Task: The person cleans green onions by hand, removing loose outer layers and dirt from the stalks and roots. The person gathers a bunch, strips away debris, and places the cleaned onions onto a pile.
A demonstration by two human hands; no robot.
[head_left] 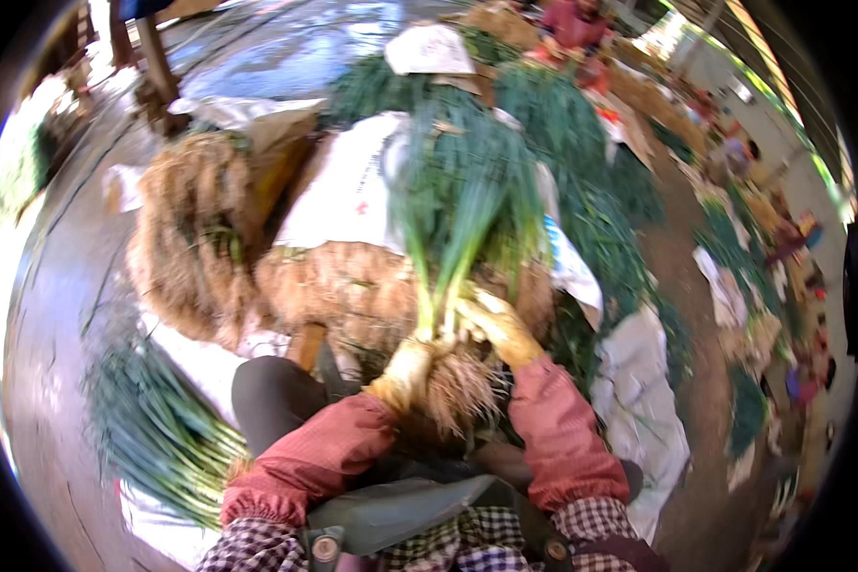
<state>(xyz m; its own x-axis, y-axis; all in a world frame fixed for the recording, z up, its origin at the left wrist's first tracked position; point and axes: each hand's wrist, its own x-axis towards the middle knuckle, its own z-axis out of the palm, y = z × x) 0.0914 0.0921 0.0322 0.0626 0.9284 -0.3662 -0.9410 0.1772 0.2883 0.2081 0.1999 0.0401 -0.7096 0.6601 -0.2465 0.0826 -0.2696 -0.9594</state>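
In front of my lap, a bunch of green onions points its leaves away from me, with pale stringy roots hanging toward me. My left hand, in a yellowish glove, is closed around the white stems just above the roots. On the other side of the bunch, my gloved right hand has its fingers bent against the stems; its fingertips are partly hidden. Beyond both hands, the held leaves overlap a heap of green onions, so the bunch's far end is hard to separate.
A trimmed-looking bundle of green onions lies at my left on white sheeting. Tangled brown roots are heaped beyond it. White sacks cover part of the pile ahead; another white sack lies right. Several people sit along the far right.
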